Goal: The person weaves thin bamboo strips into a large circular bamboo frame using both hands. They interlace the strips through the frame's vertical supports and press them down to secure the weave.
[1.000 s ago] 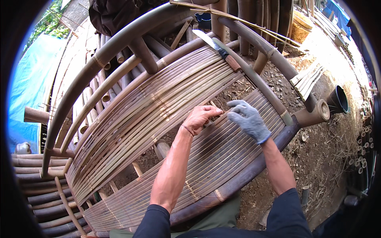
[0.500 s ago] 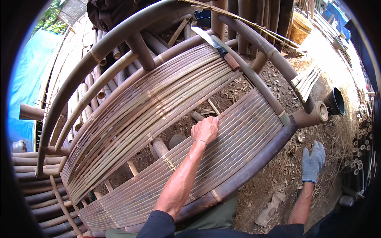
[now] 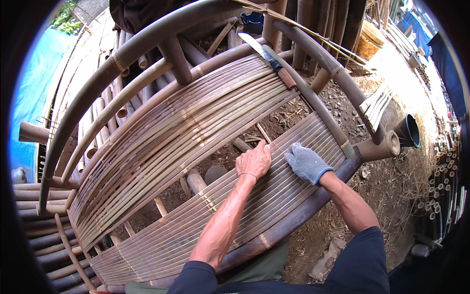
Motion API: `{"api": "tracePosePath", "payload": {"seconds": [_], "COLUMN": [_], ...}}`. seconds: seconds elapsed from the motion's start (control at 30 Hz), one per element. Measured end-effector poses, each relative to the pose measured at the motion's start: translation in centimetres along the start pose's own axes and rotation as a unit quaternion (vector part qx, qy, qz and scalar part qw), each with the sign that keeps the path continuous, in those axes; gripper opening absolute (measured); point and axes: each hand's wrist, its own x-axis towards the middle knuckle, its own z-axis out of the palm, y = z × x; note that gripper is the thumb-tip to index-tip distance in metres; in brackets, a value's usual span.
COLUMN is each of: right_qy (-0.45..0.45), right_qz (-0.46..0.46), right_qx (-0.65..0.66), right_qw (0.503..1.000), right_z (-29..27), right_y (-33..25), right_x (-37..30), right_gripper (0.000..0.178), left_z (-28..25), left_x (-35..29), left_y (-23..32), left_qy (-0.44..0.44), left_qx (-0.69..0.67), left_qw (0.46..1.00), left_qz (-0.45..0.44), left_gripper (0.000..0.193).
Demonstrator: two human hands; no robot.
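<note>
A bamboo bench (image 3: 298,215) with a seat of narrow bamboo slats (image 3: 196,232) lies before me. My left hand (image 3: 253,160), bare, rests with curled fingers on the inner edge of the near slats, beside the open gap. Whatever its fingertips pinch is too small to make out. My right hand (image 3: 307,164), in a grey glove, is closed and down on the same slats, just right of the left; its palm is hidden. Across the far right corner of the seat lies a knife (image 3: 267,59) with a wooden handle.
Thick curved bamboo rails (image 3: 142,44) rise at the back and left. Bamboo poles (image 3: 105,112) are stacked behind them. At the right are a black bucket (image 3: 409,131), a bundle of split strips (image 3: 376,105) and a pile of cut bamboo ends (image 3: 438,181).
My gloved right hand has moved left and up from beside the bench onto the slats, and its spread fingers have closed. My left hand has stayed almost in place.
</note>
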Motion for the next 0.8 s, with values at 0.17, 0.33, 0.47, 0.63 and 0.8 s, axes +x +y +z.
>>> {"api": "tracePosePath", "payload": {"seconds": [0.17, 0.33, 0.47, 0.63, 0.8], "right_qy": [-0.106, 0.057, 0.166, -0.089, 0.06], "right_qz": [-0.004, -0.245, -0.158, -0.076, -0.324], "right_qx": [0.226, 0.597, 0.183, -0.197, -0.063], "right_qw": [0.968, 0.762, 0.956, 0.973, 0.942], "right_z": [-10.1, -13.9, -14.4, -6.5, -1.9], "right_y": [-4.9, -3.9, -2.4, 1.5, -1.6], "right_x": [-1.8, -0.3, 1.1, -4.0, -7.1], "right_gripper": [0.024, 0.022, 0.032, 0.037, 0.01], "left_z": [0.1, 0.2, 0.6, 0.9, 1.4], "left_x": [0.4, 0.5, 0.3, 0.1, -0.2], "left_y": [-1.0, -0.3, -0.7, -1.2, -0.8], "left_qy": [-0.031, -0.028, -0.011, 0.009, 0.036], "left_qx": [-0.007, -0.021, -0.019, -0.021, 0.001], "left_qw": [0.999, 0.999, 1.0, 1.0, 0.999], "left_qz": [-0.009, 0.012, 0.016, 0.019, 0.039], "left_gripper": [0.043, 0.04, 0.037, 0.036, 0.035]}}
